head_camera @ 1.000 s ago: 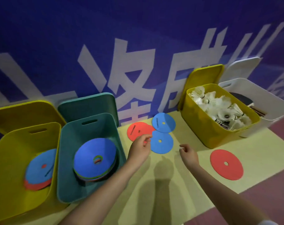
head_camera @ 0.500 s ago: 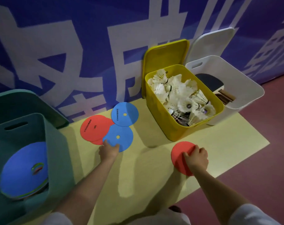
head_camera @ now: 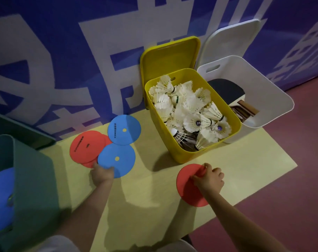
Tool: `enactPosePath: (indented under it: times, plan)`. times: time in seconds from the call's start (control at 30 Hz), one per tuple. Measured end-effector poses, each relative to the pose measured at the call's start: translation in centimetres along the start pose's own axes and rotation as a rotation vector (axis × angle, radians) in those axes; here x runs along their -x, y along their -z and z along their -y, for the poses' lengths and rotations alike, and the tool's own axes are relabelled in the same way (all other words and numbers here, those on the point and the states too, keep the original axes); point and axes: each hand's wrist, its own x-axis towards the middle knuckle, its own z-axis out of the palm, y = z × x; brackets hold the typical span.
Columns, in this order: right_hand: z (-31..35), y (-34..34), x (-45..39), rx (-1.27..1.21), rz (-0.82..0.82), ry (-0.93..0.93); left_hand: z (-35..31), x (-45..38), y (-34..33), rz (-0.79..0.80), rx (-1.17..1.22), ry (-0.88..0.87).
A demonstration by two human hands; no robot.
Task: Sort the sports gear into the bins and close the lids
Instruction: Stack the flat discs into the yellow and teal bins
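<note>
Flat round discs lie on a yellow mat (head_camera: 151,193). My left hand (head_camera: 102,174) pinches the near edge of a blue disc (head_camera: 118,159) that overlaps a red disc (head_camera: 85,146); another blue disc (head_camera: 124,129) lies behind them. My right hand (head_camera: 208,180) grips the upper edge of a lone red disc (head_camera: 188,188) in front of the yellow bin (head_camera: 174,151) of white shuttlecocks (head_camera: 187,110). A teal bin (head_camera: 32,179) at the left holds a blue disc stack (head_camera: 0,199).
A white bin (head_camera: 271,104) with a dark paddle and wooden handles stands right of the yellow bin. The yellow lid (head_camera: 170,57) and white lid (head_camera: 229,40) lean on the blue wall. Dark red floor borders the mat at right.
The view swung right, so the far-left yellow bin left the frame. My right hand reached the lone red disc and closed on its edge. My left hand took hold of the near blue disc.
</note>
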Motion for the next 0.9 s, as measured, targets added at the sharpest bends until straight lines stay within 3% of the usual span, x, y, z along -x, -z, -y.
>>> enactPosePath:
  times: [0.13, 0.33, 0.63, 0.77, 0.9]
  plan:
    - [0.1, 0.4, 0.6, -0.125, 0.068, -0.016, 2.2, 1.6, 0.0, 0.083, 0.202, -0.057]
    - [1.1, -1.5, 4.7, -0.318, 0.104, 0.041, 3.6, 4.4, 2.2, 0.204, 0.423, 0.006]
    - [6.2, -4.6, 11.9, -0.574, 0.090, 0.143, 4.7, 5.0, 10.8, 0.285, 0.453, -0.264]
    - [10.7, -4.6, 15.4, -0.767, 0.043, 0.131, 4.7, 5.0, 16.5, 0.266, 0.525, -0.391]
    - [16.8, -3.7, 19.5, -0.944, 0.030, 0.199, 4.7, 4.5, 23.5, 0.147, 0.652, -0.493]
